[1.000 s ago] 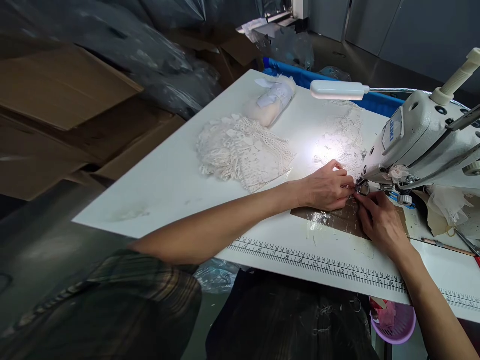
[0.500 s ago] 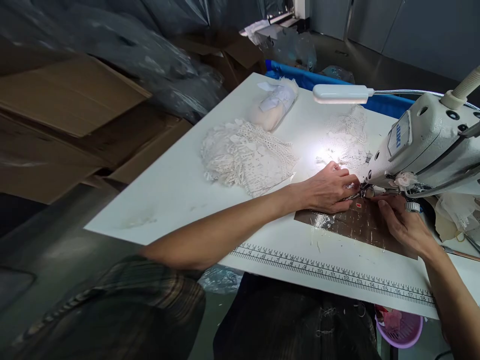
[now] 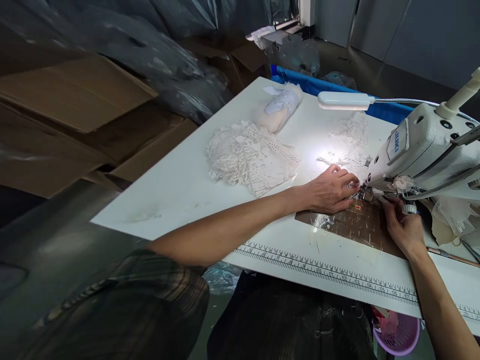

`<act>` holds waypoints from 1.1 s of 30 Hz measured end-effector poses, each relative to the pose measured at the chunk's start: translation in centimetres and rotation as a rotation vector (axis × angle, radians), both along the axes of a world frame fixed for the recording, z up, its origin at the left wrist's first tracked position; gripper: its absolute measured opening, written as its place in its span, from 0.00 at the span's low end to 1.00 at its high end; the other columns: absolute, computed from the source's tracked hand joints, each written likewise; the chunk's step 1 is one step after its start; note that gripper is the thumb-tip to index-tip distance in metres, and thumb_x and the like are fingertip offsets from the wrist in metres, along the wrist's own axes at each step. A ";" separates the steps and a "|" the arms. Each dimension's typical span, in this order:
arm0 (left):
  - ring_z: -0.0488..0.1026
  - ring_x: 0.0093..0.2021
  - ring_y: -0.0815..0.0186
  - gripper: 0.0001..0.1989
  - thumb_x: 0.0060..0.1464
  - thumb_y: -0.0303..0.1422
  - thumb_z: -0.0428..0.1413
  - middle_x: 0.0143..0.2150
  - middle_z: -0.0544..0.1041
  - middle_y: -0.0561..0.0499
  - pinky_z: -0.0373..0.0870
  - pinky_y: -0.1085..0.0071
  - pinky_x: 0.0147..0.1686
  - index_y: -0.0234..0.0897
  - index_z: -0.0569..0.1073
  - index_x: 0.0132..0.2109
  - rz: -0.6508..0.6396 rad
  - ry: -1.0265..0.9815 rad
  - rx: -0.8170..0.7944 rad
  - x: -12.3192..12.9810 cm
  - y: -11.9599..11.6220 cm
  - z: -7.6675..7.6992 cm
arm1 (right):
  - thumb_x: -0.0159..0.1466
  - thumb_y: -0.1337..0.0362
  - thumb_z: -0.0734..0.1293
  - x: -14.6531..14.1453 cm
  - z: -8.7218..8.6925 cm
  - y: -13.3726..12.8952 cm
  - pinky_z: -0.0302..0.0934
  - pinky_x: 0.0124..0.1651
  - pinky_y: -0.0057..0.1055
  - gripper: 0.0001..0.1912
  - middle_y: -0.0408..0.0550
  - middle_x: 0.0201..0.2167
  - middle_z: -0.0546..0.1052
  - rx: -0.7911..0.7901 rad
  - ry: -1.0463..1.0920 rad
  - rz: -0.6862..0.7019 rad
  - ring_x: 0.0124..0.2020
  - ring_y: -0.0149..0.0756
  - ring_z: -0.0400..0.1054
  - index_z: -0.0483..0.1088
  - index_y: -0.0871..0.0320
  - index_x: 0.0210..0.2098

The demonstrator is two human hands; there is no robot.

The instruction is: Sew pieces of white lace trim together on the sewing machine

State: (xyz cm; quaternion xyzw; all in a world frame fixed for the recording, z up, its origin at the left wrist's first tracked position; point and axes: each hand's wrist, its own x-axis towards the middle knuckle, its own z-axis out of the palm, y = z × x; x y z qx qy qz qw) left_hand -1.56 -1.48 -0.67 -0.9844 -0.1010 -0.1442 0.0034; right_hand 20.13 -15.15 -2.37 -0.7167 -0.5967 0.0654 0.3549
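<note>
White lace (image 3: 347,142) lies under the lamp's glow and runs toward the needle area of a white sewing machine (image 3: 423,140). My left hand (image 3: 332,191) rests just left of the presser foot (image 3: 366,193), its curled fingers closed on the lace edge. Right of the foot, my right hand (image 3: 405,227) has its thumb and fingers drawn together. What its fingertips pinch is partly hidden under the machine head and too small to name. A brown plate (image 3: 360,227) lies on the table below both hands.
A heap of lace (image 3: 255,157) and a wrapped pale bundle (image 3: 281,107) lie on the white table (image 3: 180,200). A ruler strip (image 3: 326,272) follows the front edge. Tools (image 3: 453,256) and cloth scraps lie right. Cardboard boxes (image 3: 75,95) stand left; a purple basket (image 3: 399,335) is below.
My right hand has drawn back to the right from the presser foot, and its fingers are more curled. My left hand stays at the lace. The view has shifted slightly.
</note>
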 end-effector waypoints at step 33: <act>0.72 0.43 0.56 0.11 0.61 0.25 0.48 0.44 0.74 0.35 0.65 0.64 0.36 0.26 0.74 0.43 0.234 0.201 0.052 3.3 2.6 1.1 | 0.63 0.54 0.60 -1.1 -0.8 0.2 0.67 0.40 0.40 0.18 0.55 0.40 0.76 0.051 0.029 0.018 0.35 0.40 0.69 0.76 0.58 0.40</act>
